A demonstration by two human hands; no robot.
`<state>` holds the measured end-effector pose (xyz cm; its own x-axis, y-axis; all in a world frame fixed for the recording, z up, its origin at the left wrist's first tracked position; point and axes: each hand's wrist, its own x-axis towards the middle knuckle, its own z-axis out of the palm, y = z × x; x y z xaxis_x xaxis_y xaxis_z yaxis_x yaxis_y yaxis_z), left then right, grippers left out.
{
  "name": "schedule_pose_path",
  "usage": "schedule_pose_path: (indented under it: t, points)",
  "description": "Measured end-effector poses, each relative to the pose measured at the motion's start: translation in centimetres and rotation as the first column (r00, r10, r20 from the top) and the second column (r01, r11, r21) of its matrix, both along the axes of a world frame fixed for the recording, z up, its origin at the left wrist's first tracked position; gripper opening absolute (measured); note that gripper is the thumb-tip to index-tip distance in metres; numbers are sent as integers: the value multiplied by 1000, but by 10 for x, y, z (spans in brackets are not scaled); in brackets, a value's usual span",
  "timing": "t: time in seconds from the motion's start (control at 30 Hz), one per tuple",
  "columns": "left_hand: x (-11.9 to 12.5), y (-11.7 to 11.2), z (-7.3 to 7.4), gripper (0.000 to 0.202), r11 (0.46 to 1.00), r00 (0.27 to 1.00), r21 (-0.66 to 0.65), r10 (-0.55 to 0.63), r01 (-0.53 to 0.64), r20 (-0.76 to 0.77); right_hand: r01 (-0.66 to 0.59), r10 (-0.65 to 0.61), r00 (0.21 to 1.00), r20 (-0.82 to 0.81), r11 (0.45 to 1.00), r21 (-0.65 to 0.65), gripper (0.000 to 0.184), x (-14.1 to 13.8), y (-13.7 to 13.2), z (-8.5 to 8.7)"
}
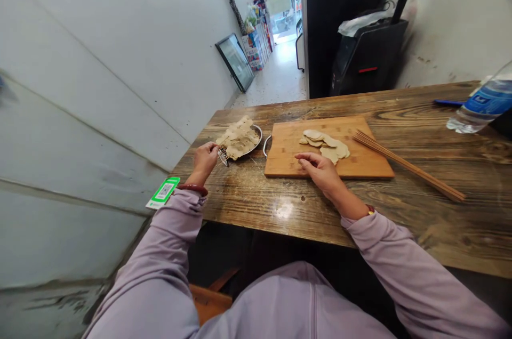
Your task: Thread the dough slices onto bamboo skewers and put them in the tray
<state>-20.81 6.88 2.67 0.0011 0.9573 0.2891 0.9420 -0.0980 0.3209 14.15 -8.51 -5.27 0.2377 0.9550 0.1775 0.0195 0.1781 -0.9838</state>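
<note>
On the left of the table, a round metal plate bears a pile of thin, pale slices threaded on skewers. My left hand is at the plate's near left edge, its fingertips closed on the end of a skewer. Over the near edge of a wooden cutting board hovers my right hand, fingers loosely bent and the thumb a little apart, with nothing visible between them. Just beyond it, loose pale slices overlap on the board. A bundle of thin wooden skewers lies across the board's right end.
A water bottle and a blue pen-like object are at the table's far right. A green QR-code card is at the left edge, beside the wall. Past the table stands a black bin-like container.
</note>
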Motion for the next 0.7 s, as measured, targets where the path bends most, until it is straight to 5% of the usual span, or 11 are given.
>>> schedule_pose_path:
  t: [0.37,0.6,0.7]
  points:
    - [10,-38,-14,28,989,982,-13,-149,149,-118,-20,20,999,-30,1000,3,38,1,0,1]
    - [13,-45,-11,31,992,978,43,-105,114,-183,-29,29,999,-21,1000,6,37,2,1,-1]
    - [21,-49,-10,34,990,992,101,-91,99,-85,-33,33,999,-12,999,11,34,1,3,-2]
